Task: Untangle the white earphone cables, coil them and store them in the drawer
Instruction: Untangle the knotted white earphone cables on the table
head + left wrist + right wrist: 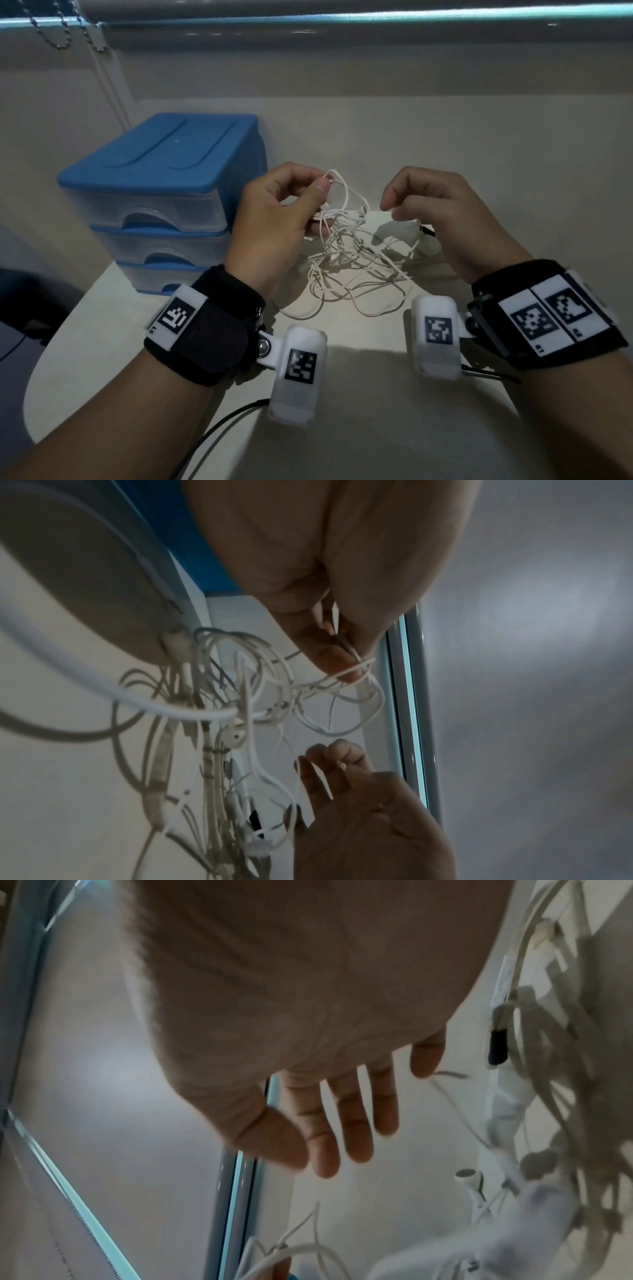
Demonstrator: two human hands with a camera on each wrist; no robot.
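Observation:
A tangle of white earphone cables (346, 270) lies on the white table, part of it lifted. My left hand (320, 192) pinches a loop of cable between thumb and fingers above the heap; the pinch (346, 658) shows up close in the left wrist view, with loops hanging below. My right hand (394, 209) hovers to the right of the lifted strands, fingers relaxed (342, 1137) and nothing gripped; thin strands pass close by its fingertips (329, 756). An earbud (466, 1175) dangles nearby. The blue drawer unit (161, 171) stands to the left, its translucent drawers (147, 212) pushed in.
The white table (342, 411) has a rounded front-left edge, with dark floor beyond. A wall and a window blind with a bead chain (61, 31) stand behind. A dark plug (428, 230) sits under my right hand. Black wrist-camera leads trail toward me.

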